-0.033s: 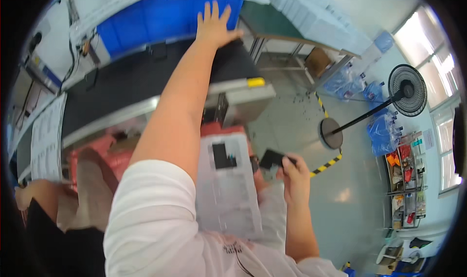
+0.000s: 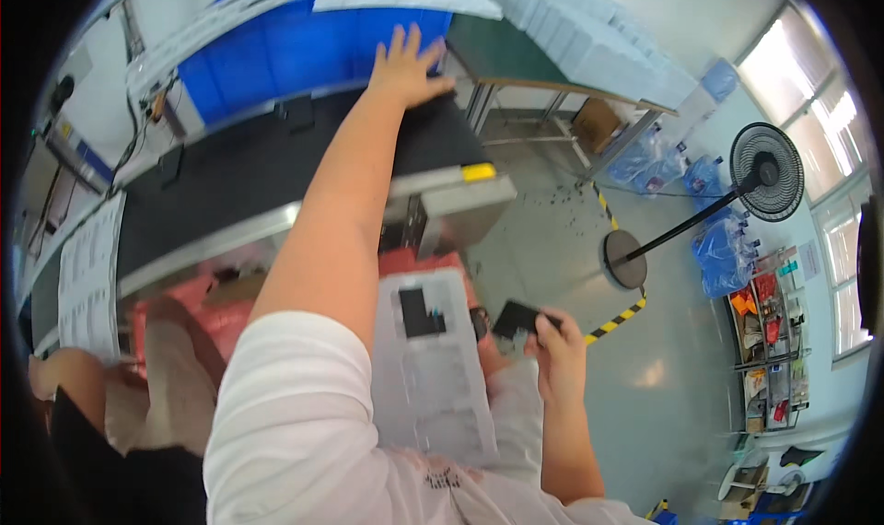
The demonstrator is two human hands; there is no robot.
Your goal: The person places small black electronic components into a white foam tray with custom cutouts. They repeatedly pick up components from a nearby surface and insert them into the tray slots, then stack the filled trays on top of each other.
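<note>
My left hand [image 2: 402,75] reaches far forward over the black conveyor belt [image 2: 239,161], palm down. Its fingers are spread in front of a blue bin [image 2: 276,51] and hold nothing; whether they touch the bin or belt I cannot tell. Low on the right, my right hand [image 2: 560,352] pinches a flat black rectangular piece [image 2: 517,320] by one edge. Beside it, at my lap, is a whitish plastic tray [image 2: 451,387] with shallow compartments. A similar flat black piece [image 2: 421,312] lies near its far end.
Several dark pieces, one a flat piece [image 2: 296,113], lie along the belt. A green-topped table [image 2: 506,55] with white stacked trays [image 2: 589,41] stands beyond. To the right are a standing fan [image 2: 767,170], a shelf [image 2: 772,341] and floor tape. Another person's legs [image 2: 175,368] are at left.
The view has shifted slightly, so the belt, tray and left hand sit a little lower in the picture. Both hands keep the same pose, the right one still holding the black piece.
</note>
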